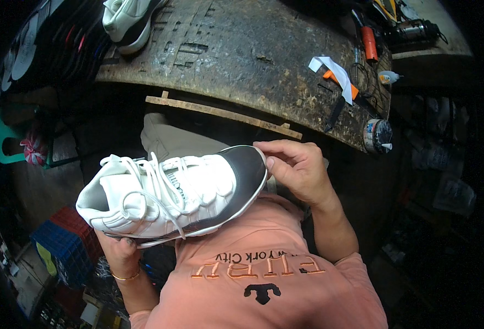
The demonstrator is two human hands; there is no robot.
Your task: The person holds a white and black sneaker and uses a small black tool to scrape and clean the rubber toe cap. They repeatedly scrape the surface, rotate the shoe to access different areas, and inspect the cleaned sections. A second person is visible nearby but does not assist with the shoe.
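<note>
A white high-top sneaker with a black toe band and white laces lies sideways above my lap, its toe toward the right. My left hand grips it from below at the heel end, thumb against the sole's edge; the other fingers are hidden underneath. At the toe, my right hand is closed on the rim, with forefinger and thumb touching the front edge. A similar white and black sneaker rests on the far left of the worn wooden workbench.
At the bench's right lie an orange-handled tool under a white strip, a red-handled tool, a small glue bottle and a dark-topped can. Leftward stand a green chair and a blue crate.
</note>
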